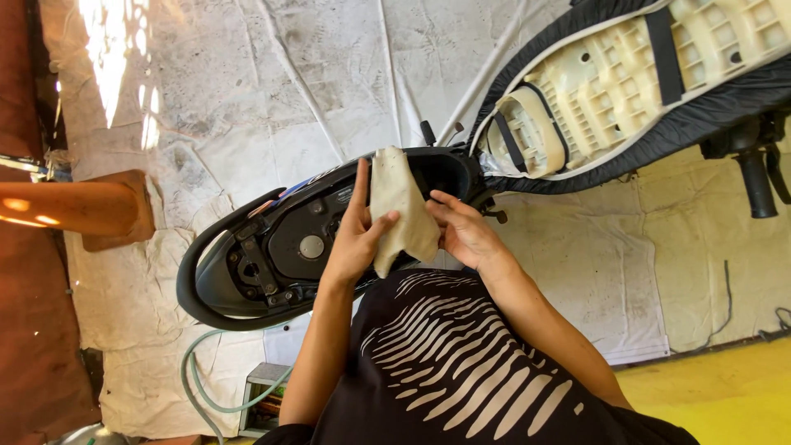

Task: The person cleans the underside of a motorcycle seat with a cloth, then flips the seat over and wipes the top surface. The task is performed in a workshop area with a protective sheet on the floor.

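Sunlit creased white tarp [272,74] beside yellow floor [725,395].

Cloth [401,210] hiding right fingers, seat [643,82] and hose [202,383] cut by edges

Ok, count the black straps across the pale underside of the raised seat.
3. One strap crosses the wide part of the seat at upper right; one curves round the narrow end; one sits nearest the scooter body. More may lie beyond the frame.

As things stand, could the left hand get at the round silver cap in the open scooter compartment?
Probably yes: the left hand holds the cloth just beside the cap, with nothing between them.
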